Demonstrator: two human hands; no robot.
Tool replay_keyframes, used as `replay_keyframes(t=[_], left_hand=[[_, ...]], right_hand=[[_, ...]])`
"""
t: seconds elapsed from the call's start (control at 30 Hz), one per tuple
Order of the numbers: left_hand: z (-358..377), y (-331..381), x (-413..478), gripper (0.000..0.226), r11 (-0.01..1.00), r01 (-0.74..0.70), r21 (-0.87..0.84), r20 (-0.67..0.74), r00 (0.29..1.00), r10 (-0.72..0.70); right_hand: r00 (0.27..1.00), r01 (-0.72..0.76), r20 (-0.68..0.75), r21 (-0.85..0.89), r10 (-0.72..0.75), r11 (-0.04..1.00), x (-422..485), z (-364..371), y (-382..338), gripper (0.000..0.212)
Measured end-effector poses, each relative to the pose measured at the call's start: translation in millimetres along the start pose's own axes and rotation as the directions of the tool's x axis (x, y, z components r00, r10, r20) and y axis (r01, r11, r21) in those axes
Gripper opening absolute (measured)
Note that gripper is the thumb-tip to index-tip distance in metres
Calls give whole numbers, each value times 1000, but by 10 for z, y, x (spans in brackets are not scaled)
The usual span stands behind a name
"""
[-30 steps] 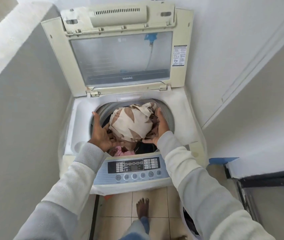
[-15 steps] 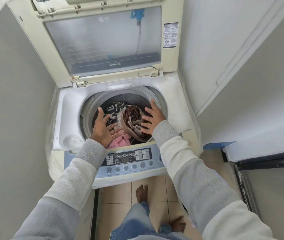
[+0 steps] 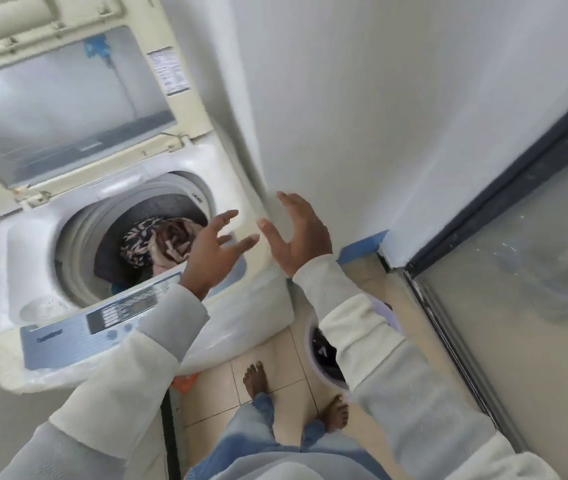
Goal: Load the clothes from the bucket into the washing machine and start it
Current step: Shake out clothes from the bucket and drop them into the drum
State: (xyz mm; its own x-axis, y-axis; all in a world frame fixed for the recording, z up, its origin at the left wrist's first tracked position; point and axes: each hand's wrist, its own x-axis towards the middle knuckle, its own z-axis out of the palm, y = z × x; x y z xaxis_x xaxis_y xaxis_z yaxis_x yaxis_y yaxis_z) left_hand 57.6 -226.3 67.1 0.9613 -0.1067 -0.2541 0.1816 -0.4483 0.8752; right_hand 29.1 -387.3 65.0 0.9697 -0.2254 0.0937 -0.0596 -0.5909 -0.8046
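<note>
The top-loading washing machine stands at the left with its lid raised. In its drum lie clothes: a dark patterned piece and a brown-and-beige one. My left hand is open, fingers spread, over the machine's right front corner. Also open and holding nothing, my right hand hangs in the air to the right of the machine. The control panel runs along the front edge. The pale bucket sits on the floor under my right forearm, with dark clothes inside.
A white wall rises close behind my right hand. A dark-framed frosted glass door fills the right side. Blue tape marks the wall's foot. My bare feet stand on beige tiles. A grey wall borders the machine's left.
Both hands have left the drum, lifted and swung right, empty. The beige bundle now lies in the drum. My view has turned right, bringing the bucket into sight.
</note>
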Motion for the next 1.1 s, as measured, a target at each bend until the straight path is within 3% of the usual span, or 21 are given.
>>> replay_keyframes(t=[0.1,0.17,0.3,0.47,0.57,0.67,0.9,1.0,1.1], left_hand=[[481,-4,-171,65,892,-333,305,126,943,309],[857,-103,-235,69,761,-473,444,279,880,384],[1556,-532,-273,79,569,-559,604,499,821,278],[2337,-1534,-109,89,310,-626,715,660,751,-5],[2753,-2227,68,94,279,-625,729,672,731,-119],[3191,-2928,246,94,295,-614,732,675,712,-191],[4068,-4241,511,89,293,-646,705,709,627,-323],[4307,-4539,536,87,295,-600,744,664,613,-428],[4421,-4691,501,108,352,-505,788,615,619,-488]], right_hand=[[998,-5,-68,-221,-10,975,-301,-316,488,63],[995,-100,-54,-308,88,946,-523,-437,868,67],[922,-318,73,-414,379,853,-945,-428,1666,72],[703,-487,220,-544,677,683,-1489,44,2793,80],[576,-524,288,-589,765,616,-1729,414,3461,86],[504,-471,331,-669,798,575,-1835,806,4171,88],[446,-203,356,-854,822,480,-1727,1536,5666,93],[423,-151,329,-893,844,423,-1740,1746,6122,78],[376,-115,302,-923,876,367,-1813,1868,6355,66]])
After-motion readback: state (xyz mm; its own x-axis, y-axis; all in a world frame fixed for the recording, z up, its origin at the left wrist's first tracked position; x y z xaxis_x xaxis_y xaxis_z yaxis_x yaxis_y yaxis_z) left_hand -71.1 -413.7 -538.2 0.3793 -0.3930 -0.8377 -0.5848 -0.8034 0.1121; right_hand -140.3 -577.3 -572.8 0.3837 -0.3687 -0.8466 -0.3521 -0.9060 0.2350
